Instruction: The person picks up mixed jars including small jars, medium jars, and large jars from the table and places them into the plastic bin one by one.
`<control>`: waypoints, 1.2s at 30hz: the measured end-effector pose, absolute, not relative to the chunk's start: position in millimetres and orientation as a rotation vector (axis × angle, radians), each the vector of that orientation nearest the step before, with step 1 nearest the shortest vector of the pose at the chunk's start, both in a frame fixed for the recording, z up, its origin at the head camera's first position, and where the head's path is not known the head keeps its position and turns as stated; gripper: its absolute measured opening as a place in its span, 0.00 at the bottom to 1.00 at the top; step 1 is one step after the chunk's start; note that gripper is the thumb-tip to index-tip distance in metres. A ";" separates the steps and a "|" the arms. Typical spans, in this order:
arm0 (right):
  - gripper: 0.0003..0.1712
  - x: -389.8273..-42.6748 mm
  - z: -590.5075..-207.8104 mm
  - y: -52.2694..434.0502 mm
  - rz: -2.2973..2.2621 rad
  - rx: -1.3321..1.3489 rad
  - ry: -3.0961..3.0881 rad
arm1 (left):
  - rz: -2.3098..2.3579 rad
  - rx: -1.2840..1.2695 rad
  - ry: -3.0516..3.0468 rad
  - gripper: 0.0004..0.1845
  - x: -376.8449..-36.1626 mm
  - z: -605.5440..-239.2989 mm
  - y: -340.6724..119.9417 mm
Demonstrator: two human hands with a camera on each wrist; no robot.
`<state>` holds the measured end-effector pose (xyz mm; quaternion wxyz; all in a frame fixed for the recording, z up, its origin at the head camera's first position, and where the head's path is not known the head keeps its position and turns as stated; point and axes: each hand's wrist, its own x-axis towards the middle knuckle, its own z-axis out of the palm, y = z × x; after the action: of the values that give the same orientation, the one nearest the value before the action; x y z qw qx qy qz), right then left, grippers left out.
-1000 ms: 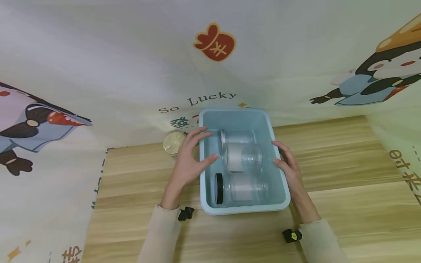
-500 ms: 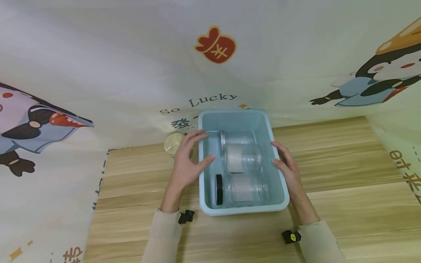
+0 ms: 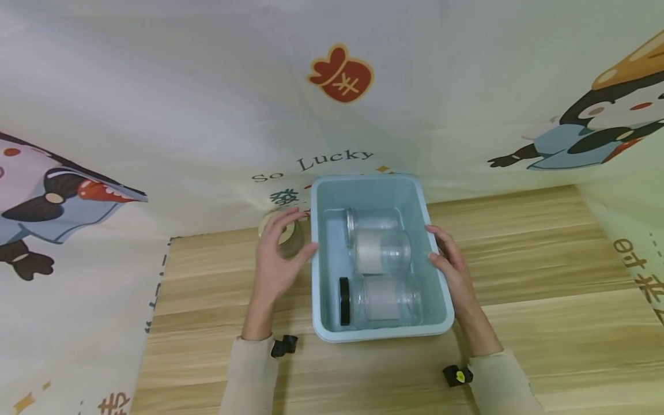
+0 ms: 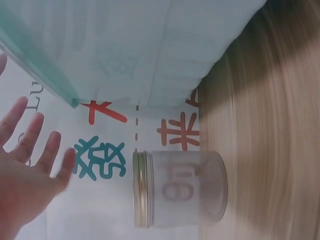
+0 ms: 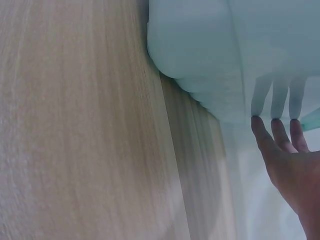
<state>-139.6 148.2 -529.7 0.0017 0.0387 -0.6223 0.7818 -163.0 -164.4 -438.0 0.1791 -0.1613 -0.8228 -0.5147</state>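
Light-blue plastic bin (image 3: 434, 271) sits on wood table (image 3: 544, 300), back edge against the cartoon cloth backdrop (image 3: 155, 115). Inside: 3 clear jars lying on their sides, stacked front to back. Front jar (image 3: 386, 301) has a black lid (image 3: 344, 301); middle jar (image 3: 381, 251) and rear jar (image 3: 373, 219) look partly filled w/ white stuff, lids hard to make out.

4th jar (image 3: 287, 236), pale/gold lid, stands outside the bin, just beside its left wall near the backdrop. In left wrist view same jar (image 4: 177, 189) is clear w/ gold-rimmed lid, nothing around it.

L hand (image 3: 277, 262) is at that outside jar, fingers spread and loosely bent over it; head view suggests fingertips at the lid, but wrist view shows fingers (image 4: 30, 135) straight, spread and apart from the jar, so no grip yet.

R hand (image 3: 451, 268) lies flat on the bin's right wall/rim, fingers straight and close together; right wrist view shows fingertips (image 5: 272, 125) pressed on the bin wall (image 5: 210, 60), steadying, not grasping.

Progress, judged: 3 jars already in bin, 1 still out on table. Remaining looks like: grab outside jar w/ L hand, get it into the bin, free space is along the left side.
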 end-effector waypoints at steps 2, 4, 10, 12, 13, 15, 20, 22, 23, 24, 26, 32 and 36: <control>0.26 -139.4 -529.6 147.9 2.453 0.123 -1.961 | -1.454 -0.447 -2.316 0.29 -162.9 -438.6 -166.7; 0.26 -139.3 -529.4 147.7 2.450 0.119 -1.965 | -1.459 -0.450 -2.302 0.29 -163.2 -439.0 -168.6; 0.26 -139.5 -528.9 147.2 2.440 0.134 -1.957 | -1.444 -0.428 -2.280 0.29 -169.9 -452.1 -178.9; 0.26 -139.7 -529.1 147.1 2.441 0.143 -1.953 | -1.425 -0.397 -2.279 0.29 -173.0 -461.2 -184.8; 0.26 -139.8 -529.4 147.0 2.443 0.147 -1.951 | -1.416 -0.380 -2.279 0.30 -174.4 -465.3 -187.5; 0.26 -139.9 -529.6 146.7 2.446 0.150 -1.948 | -1.407 -0.357 -2.272 0.30 -177.0 -472.1 -192.7; 0.26 -139.8 -529.7 145.9 2.445 0.141 -1.951 | -1.404 -0.345 -2.250 0.30 -179.2 -476.8 -199.6; 0.26 -139.4 -529.6 145.8 2.440 0.136 -1.956 | -1.401 -0.339 -2.246 0.30 -179.3 -476.7 -201.0; 0.26 -139.2 -529.5 145.8 2.439 0.136 -1.955 | -1.399 -0.335 -2.242 0.30 -179.5 -476.7 -201.7; 0.26 -139.0 -529.5 145.8 2.438 0.136 -1.954 | -1.394 -0.334 -2.242 0.30 -179.6 -476.7 -202.5; 0.26 -138.9 -529.6 145.9 2.436 0.139 -1.957 | -1.384 -0.325 -2.241 0.30 -180.2 -476.9 -204.3; 0.26 -139.8 -530.2 146.3 2.434 0.157 -1.955 | -1.344 -0.244 -2.271 0.31 -185.2 -481.8 -212.6; 0.26 -140.4 -530.0 145.8 2.439 0.169 -1.959 | -1.366 -0.156 -2.277 0.31 -185.5 -483.0 -216.6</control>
<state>-140.4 145.8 -530.0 0.0043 0.0540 -0.6253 0.7785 -185.5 -216.6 -483.0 0.2383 -0.0569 -0.8314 -0.4988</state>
